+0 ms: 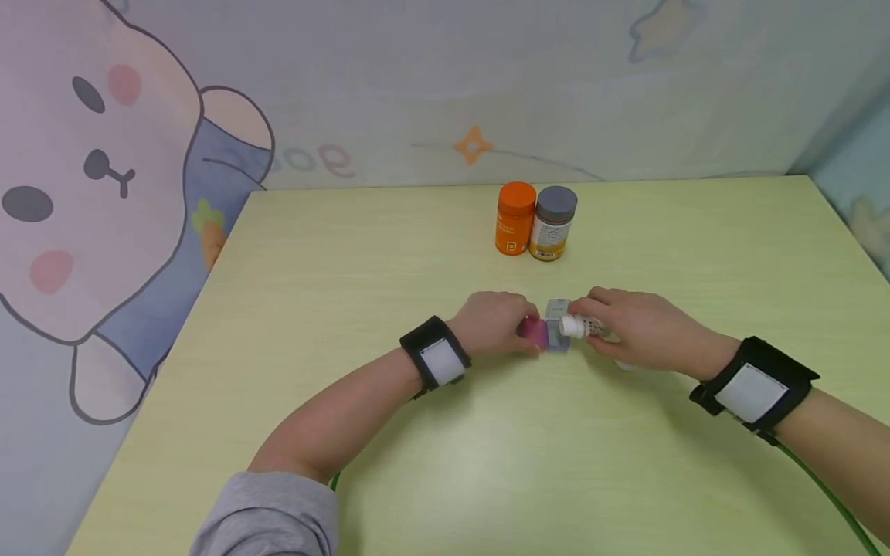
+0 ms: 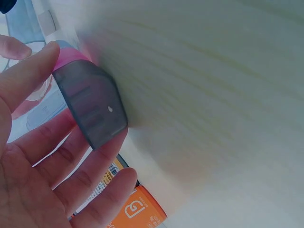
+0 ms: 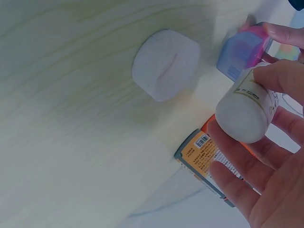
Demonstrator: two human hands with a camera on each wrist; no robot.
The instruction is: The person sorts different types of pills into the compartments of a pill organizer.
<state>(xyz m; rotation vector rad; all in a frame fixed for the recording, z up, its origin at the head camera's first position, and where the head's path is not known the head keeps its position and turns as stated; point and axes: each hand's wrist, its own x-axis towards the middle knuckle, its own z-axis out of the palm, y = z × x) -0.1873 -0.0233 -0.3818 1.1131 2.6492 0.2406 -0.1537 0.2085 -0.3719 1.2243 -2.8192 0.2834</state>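
Near the middle of the table, my left hand (image 1: 495, 323) holds a small pill box (image 1: 535, 332) between thumb and fingers. The box has pink, blue and grey translucent sections; its grey end (image 2: 92, 102) faces the left wrist camera. My right hand (image 1: 643, 328) pinches a small white bottle (image 3: 244, 111) with a printed label. This bottle lies tilted on its side, its white end (image 1: 573, 326) directed left at the box, very close to it. Whether the two touch, I cannot tell. Beneath the right hand, a white, rounded-angular piece (image 3: 166, 65) lies on the table.
Behind the hands stand an orange bottle (image 1: 515, 218) and, right beside it, a grey-capped bottle (image 1: 552, 223) with a yellow and white label. The pale wooden table (image 1: 361, 255) meets a cartoon-printed wall (image 1: 389, 85) at the back. A green cable (image 1: 827, 494) runs from the right wristband.
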